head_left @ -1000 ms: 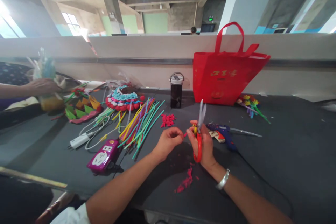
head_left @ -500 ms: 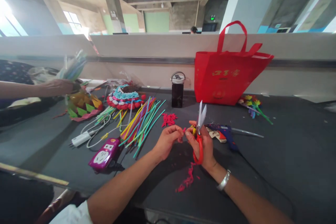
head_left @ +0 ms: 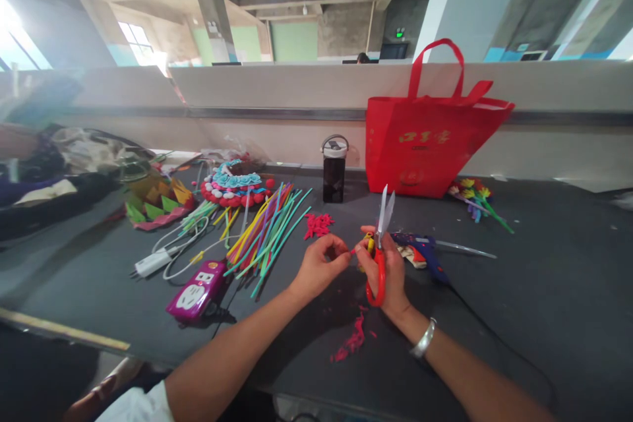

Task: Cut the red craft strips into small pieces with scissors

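My left hand (head_left: 321, 266) is closed in a pinch on the end of a small red piece (head_left: 353, 252); most of it is hidden by fingers. Opposite it, my right hand (head_left: 394, 277) holds red-handled scissors (head_left: 376, 287) in the palm, blades pointing up and slightly parted. The right fingertips also meet the red piece, and something small and yellow (head_left: 369, 242) shows beside them. A pile of short red pieces (head_left: 318, 225) lies just beyond my left hand. Nearer me, red fluffy scraps (head_left: 352, 341) are scattered on the dark table (head_left: 306, 369).
Left of my hands lie coloured pipe cleaners (head_left: 270, 234), a purple power socket (head_left: 195, 291) and a white plug (head_left: 152, 264). A blue glue gun (head_left: 432, 260) rests right of my right hand. Behind stand a dark bottle (head_left: 333, 175) and a red bag (head_left: 420, 151).
My hands have shifted only slightly, still joined at the red piece. At the left, another person's hand with a plastic-wrapped bundle moved right, then back to the left edge, where it is blurred.
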Motion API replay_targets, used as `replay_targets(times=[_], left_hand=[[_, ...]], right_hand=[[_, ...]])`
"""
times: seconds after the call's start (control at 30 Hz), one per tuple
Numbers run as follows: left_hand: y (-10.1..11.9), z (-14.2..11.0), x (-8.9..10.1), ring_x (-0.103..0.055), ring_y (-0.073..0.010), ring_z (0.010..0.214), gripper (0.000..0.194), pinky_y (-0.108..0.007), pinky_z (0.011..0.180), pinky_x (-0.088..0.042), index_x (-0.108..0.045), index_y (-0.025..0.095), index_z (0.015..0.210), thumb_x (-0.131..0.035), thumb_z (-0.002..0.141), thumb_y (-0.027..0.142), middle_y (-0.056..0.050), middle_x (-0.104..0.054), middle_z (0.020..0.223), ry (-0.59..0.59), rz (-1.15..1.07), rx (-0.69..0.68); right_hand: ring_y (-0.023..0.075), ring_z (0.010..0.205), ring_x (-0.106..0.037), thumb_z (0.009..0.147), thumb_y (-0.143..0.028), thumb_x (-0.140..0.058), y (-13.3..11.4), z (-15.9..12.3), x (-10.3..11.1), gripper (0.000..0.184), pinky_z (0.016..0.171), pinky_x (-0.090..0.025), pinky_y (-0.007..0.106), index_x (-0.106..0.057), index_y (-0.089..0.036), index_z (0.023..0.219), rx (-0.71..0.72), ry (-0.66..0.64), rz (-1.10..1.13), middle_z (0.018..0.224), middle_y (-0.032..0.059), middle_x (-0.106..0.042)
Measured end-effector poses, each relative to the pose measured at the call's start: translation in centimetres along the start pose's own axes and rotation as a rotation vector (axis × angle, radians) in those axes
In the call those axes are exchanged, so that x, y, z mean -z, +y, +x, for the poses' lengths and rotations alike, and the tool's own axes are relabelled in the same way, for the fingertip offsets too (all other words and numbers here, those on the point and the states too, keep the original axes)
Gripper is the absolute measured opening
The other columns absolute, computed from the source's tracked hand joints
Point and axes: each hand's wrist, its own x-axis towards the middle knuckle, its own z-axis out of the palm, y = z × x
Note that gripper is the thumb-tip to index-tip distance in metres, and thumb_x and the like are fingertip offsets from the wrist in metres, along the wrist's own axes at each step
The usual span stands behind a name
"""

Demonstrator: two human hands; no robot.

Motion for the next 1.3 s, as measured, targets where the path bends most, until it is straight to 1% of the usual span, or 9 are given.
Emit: replay_targets(times=[0.13,0.27,0.4,0.53,0.63,0.77,0.87,1.1,1.3], left_hand=[[0.5,-0.1,0.1,-0.05,-0.0143,0.064,0.005,-0.026,0.062,-0.036,-0.063,0.019,0.07,-0.065,0.074,0.02,-0.002,-0.059,0.067,0.022,0.228,-0.194],[0.1,-0.1,0.2,-0.049,-0.0146,0.062,0.007,-0.026,0.06,-0.033,-0.066,0.02,0.068,-0.065,0.073,0.017,-0.002,-0.06,0.065,0.01,0.215,-0.232],[-0.5,0.0,0.1,-0.049,-0.0134,0.06,0.006,-0.025,0.058,-0.033,-0.065,0.019,0.064,-0.065,0.07,0.017,-0.001,-0.06,0.063,0.022,0.169,-0.103],[-0.6,0.2,0.0,-0.047,-0.0112,0.057,0.008,-0.024,0.058,-0.035,-0.065,0.016,0.066,-0.068,0.07,0.023,0.0,-0.058,0.061,0.044,-0.174,0.108],[-0.3,0.4,0.2,-0.048,-0.0099,0.058,0.007,-0.024,0.062,-0.038,-0.065,0.015,0.069,-0.068,0.069,0.022,0.001,-0.058,0.063,0.089,-0.473,0.145],[0.0,0.6,0.5,-0.049,-0.0091,0.06,0.009,-0.023,0.063,-0.038,-0.064,0.015,0.071,-0.071,0.069,0.02,0.002,-0.055,0.063,0.133,-0.692,0.152],[0.0,0.6,0.5,-0.05,-0.0092,0.062,0.011,-0.023,0.066,-0.039,-0.065,0.016,0.074,-0.073,0.068,0.02,0.002,-0.056,0.065,0.15,-0.752,0.163],[0.1,0.6,0.4,-0.051,-0.0105,0.064,0.016,-0.025,0.069,-0.041,-0.062,0.016,0.07,-0.073,0.068,0.026,0.001,-0.057,0.067,0.12,-0.769,0.183],[-0.1,0.5,0.5,-0.051,-0.0102,0.064,0.017,-0.024,0.068,-0.041,-0.061,0.016,0.071,-0.074,0.069,0.026,0.001,-0.057,0.066,0.09,-0.786,0.205]], right_hand=[[0.0131,0.06,-0.055,0.078,-0.026,-0.055,-0.1,0.1,0.0,0.025,0.06,-0.049,0.026,-0.057,-0.021,0.102,-0.006,0.021,-0.049,0.073,-0.0028,-0.057],[0.0145,0.063,-0.057,0.078,-0.025,-0.056,0.3,-0.1,0.0,0.026,0.067,-0.049,0.028,-0.057,-0.021,0.104,-0.001,-0.005,-0.078,0.074,-0.0019,-0.06],[0.0138,0.062,-0.058,0.08,-0.026,-0.056,0.7,-0.4,-0.2,0.028,0.066,-0.049,0.027,-0.056,-0.021,0.107,-0.008,-0.047,-0.059,0.075,-0.0025,-0.06],[0.0152,0.068,-0.061,0.084,-0.032,-0.054,1.0,-0.5,-0.4,0.028,0.07,-0.05,0.029,-0.055,-0.02,0.11,0.021,-0.041,-0.117,0.083,0.0005,-0.063],[0.0168,0.073,-0.063,0.085,-0.033,-0.053,1.2,-0.7,-0.6,0.031,0.075,-0.05,0.032,-0.054,-0.019,0.114,0.039,-0.058,-0.174,0.09,0.0037,-0.066],[0.0184,0.082,-0.066,0.085,-0.029,-0.053,1.5,-1.1,-0.9,0.033,0.078,-0.051,0.033,-0.05,-0.021,0.118,0.014,-0.159,-0.19,0.099,0.0056,-0.067],[0.0207,0.092,-0.065,0.082,-0.024,-0.055,1.8,-1.4,-1.1,0.036,0.084,-0.051,0.035,-0.051,-0.021,0.118,0.048,-0.182,-0.227,0.105,0.0068,-0.066],[0.0224,0.092,-0.063,0.078,-0.019,-0.055,2.2,-1.7,-1.5,0.037,0.082,-0.051,0.037,-0.054,-0.022,0.115,0.136,-0.214,-0.319,0.103,0.007,-0.066],[0.0212,0.088,-0.064,0.078,-0.019,-0.054,2.0,-1.8,-1.4,0.036,0.08,-0.052,0.035,-0.054,-0.022,0.114,0.133,-0.22,-0.316,0.101,0.0063,-0.066]])
